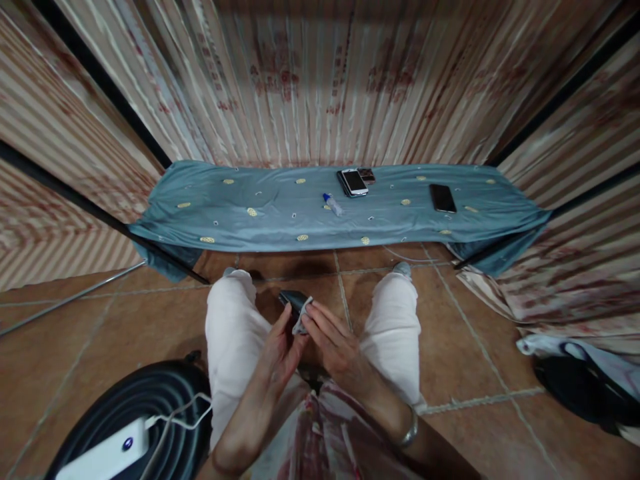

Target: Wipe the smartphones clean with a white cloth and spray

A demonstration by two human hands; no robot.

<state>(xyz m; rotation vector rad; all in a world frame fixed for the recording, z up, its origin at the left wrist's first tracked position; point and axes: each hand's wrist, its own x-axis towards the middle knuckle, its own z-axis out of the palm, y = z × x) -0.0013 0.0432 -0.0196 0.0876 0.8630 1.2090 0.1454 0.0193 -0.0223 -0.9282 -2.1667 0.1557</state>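
Observation:
Low between the knees, my left hand (281, 353) is closed around a dark phone (291, 299) that is tilted, its far end sticking out past the fingers. With bent fingers, my right hand (336, 343) presses a small grey cloth (303, 319) against the near part of the phone. The hands cover much of the phone's near end. Beyond them, on a teal cloth with yellow motifs (270, 193), lie a small clear bottle with a blue cap (333, 204), a white-framed phone (354, 181) stacked on another device, and a separate dark phone (443, 198).
A small dark patterned item (367, 175) lies beside the stacked phones. Black poles (100, 80) and striped curtains surround the cloth-covered surface. A white power bank (107, 453) with a cable rests on a ribbed black round object (173, 383) at lower left. A black item (575, 393) lies at right.

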